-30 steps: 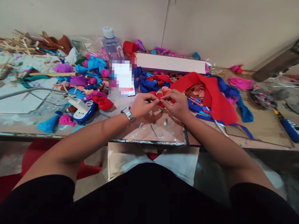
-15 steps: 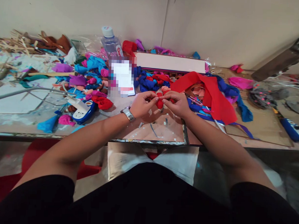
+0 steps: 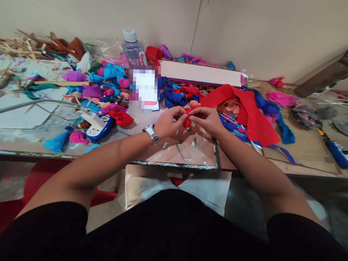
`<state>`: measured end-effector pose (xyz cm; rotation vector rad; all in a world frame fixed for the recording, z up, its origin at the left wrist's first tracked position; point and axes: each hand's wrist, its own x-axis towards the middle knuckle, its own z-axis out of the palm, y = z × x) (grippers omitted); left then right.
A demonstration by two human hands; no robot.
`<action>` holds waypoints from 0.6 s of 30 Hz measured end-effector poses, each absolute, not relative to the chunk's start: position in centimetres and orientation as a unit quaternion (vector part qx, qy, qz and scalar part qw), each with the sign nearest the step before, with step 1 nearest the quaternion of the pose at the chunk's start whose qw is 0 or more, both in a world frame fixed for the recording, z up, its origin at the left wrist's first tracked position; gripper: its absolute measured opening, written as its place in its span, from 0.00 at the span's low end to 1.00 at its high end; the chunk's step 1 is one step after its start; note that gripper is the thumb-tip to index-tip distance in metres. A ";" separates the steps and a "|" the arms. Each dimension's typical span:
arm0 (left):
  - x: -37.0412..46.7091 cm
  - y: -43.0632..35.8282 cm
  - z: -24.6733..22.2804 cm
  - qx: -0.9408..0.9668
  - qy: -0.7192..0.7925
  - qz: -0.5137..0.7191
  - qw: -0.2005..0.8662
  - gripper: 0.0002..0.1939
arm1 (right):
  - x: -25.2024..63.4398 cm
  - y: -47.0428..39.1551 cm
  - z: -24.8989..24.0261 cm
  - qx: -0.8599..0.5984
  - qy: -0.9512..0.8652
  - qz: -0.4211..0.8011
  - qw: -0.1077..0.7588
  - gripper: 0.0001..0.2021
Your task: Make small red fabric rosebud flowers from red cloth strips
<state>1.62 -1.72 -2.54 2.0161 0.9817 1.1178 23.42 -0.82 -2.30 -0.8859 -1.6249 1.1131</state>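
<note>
Fingers of the left hand [image 3: 169, 123] and right hand [image 3: 208, 120] are clamped on a small red piece [image 3: 187, 122] above the bench [image 3: 203, 154], near a red strip [image 3: 253, 118]

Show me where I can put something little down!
On this side of the bare left hand and bare right hand, the brown tabletop holds only small scraps. Another patch: the flat brown sheet between the crumpled teal cloth-like strip and blue-and-white object. Crowded: the multicoloured crumpled heap beside the clear plastic bottle.
</note>
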 end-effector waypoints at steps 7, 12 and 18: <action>1.7 -1.8 -2.5 0.751 0.374 0.420 0.346 0.15 | 23.0 -1.1 -2.4 -0.358 -0.652 0.474 0.471 0.22; 1.9 -1.9 -2.5 0.741 0.369 0.425 0.366 0.12 | 23.0 -1.2 -2.4 -0.365 -0.648 0.471 0.474 0.20; 2.1 -1.8 -2.7 0.712 0.356 0.443 0.413 0.11 | 22.9 -1.3 -2.3 -0.348 -0.636 0.492 0.482 0.20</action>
